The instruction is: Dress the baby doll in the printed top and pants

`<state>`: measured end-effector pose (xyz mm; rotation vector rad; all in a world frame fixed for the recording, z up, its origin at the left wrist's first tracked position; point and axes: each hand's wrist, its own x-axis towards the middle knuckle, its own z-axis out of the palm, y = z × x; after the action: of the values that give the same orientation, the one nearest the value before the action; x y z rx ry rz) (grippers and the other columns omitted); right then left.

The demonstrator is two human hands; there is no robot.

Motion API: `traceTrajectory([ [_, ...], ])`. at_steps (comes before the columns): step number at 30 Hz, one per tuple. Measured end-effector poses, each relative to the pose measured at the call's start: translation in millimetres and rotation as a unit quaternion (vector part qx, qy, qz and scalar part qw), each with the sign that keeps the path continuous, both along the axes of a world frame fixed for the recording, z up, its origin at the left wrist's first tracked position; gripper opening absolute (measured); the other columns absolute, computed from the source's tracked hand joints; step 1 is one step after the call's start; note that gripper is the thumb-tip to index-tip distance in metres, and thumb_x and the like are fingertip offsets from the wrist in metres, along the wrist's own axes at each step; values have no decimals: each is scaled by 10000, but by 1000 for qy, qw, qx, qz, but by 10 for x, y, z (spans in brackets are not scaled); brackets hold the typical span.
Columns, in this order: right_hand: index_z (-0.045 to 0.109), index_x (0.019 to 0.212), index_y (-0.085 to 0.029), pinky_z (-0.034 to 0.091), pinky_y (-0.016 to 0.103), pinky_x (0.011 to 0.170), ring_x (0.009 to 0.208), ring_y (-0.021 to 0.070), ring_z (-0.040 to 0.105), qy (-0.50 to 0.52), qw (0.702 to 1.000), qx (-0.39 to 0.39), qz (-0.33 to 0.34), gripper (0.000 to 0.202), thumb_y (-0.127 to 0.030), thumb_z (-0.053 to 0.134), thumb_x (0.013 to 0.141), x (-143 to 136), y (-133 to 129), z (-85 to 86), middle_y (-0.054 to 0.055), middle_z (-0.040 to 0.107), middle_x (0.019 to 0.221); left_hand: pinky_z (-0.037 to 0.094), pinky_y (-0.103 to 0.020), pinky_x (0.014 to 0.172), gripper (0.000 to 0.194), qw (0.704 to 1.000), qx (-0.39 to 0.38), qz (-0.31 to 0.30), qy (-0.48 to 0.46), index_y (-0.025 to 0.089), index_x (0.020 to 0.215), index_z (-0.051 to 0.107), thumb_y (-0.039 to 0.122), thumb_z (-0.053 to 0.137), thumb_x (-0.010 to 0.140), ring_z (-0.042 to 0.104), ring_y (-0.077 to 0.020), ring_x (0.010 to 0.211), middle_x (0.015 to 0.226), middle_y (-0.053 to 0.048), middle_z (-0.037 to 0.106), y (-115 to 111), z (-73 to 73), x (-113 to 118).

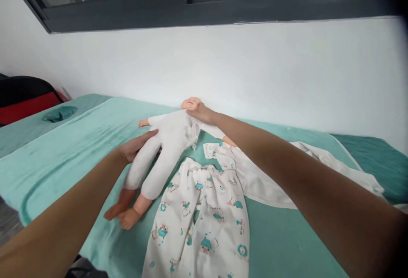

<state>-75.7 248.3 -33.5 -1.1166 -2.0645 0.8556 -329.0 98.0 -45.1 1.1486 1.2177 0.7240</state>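
Observation:
A baby doll (172, 131) in a white long-sleeved bodysuit lies face up on a green sheet, its head near the wall and its bare feet toward me. My left hand (137, 146) grips the doll at the hip, thumb on top and fingers hidden beneath the leg. At its neck, just below the chin, my right hand (202, 112) is closed on the doll, covering part of the shoulder. Printed baby pants (204, 218) are spread flat in front of the doll. A white garment with a printed edge (264, 184) lies to their right, partly behind my right forearm.
The green sheet (79, 150) covers a bed-like surface against a white wall (159, 65). Above is a dark window frame (127, 14). A black and red bag (28, 99) sits at the far left, and dark green cloth (376, 154) lies at the right.

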Motion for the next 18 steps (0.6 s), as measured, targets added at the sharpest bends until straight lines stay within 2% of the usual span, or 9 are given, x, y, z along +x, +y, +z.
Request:
traceTrajectory([
  [3, 506, 1314, -150, 488, 304, 902, 1008, 189, 633, -66, 997, -36, -26, 616, -607, 513, 901, 308, 4, -135, 119, 667, 1191, 561, -391, 682, 543, 996, -14, 17, 85, 167, 907, 666, 682, 508, 842, 680, -255, 759, 847, -116, 747, 28, 11, -89],
  [5, 550, 1211, -123, 483, 278, 802, 875, 174, 641, -126, 988, -62, -62, 602, -641, 420, 934, 750, -44, -221, 121, 713, 1029, 552, -405, 729, 571, 969, 28, 79, 234, 174, 999, 657, 695, 553, 790, 677, -288, 856, 973, -140, 738, 3, 92, -61],
  [7, 613, 1001, -125, 454, 290, 755, 826, 198, 626, -189, 974, -68, -104, 506, -609, 496, 910, 1301, -166, -293, 135, 708, 924, 528, -428, 795, 578, 881, 137, 168, 420, 172, 1091, 631, 652, 586, 772, 655, -319, 947, 1058, -151, 711, -110, 181, 73],
  [9, 612, 823, -160, 424, 310, 726, 827, 230, 611, -248, 957, -66, -136, 420, -576, 571, 868, 1855, -377, -340, 136, 693, 886, 498, -437, 862, 476, 784, 261, 180, 533, 187, 1112, 626, 561, 547, 829, 636, -320, 993, 1063, -137, 696, -317, 217, 330],
  [10, 602, 782, -176, 411, 314, 701, 800, 234, 607, -273, 949, -67, -144, 397, -566, 591, 852, 2100, -508, -350, 125, 686, 851, 485, -429, 893, 402, 764, 312, 136, 548, 206, 1097, 637, 508, 500, 871, 631, -306, 1008, 1054, -122, 695, -440, 200, 497],
  [12, 592, 737, -193, 391, 313, 662, 751, 230, 597, -314, 936, -68, -147, 340, -520, 639, 818, 2481, -791, -335, 102, 679, 811, 463, -390, 948, 319, 777, 363, -42, 512, 246, 1058, 663, 416, 431, 922, 624, -263, 1050, 1090, -85, 691, -663, 98, 865],
  [13, 595, 730, -197, 384, 311, 649, 733, 227, 593, -329, 931, -66, -144, 305, -487, 658, 803, 2609, -932, -307, 93, 680, 805, 442, -391, 995, 329, 775, 381, -106, 492, 256, 1134, 645, 411, 453, 915, 588, -263, 1146, 1198, -82, 660, -741, 28, 1043],
  [16, 631, 784, -206, 379, 309, 657, 762, 230, 598, -355, 924, -41, -135, 193, -397, 653, 796, 2771, -1305, -141, 85, 696, 867, 404, -437, 1044, 525, 769, 358, -158, 505, 232, 1266, 571, 425, 633, 781, 422, -327, 1354, 1432, -116, 508, -808, -149, 1455],
  [18, 658, 876, -222, 386, 311, 697, 839, 240, 607, -353, 927, -9, -127, 169, -376, 611, 826, 2748, -1523, 26, 81, 705, 947, 449, -434, 950, 404, 776, 308, -159, 528, 210, 1108, 628, 416, 640, 761, 515, -348, 1242, 1311, -132, 588, -783, -160, 1623],
])
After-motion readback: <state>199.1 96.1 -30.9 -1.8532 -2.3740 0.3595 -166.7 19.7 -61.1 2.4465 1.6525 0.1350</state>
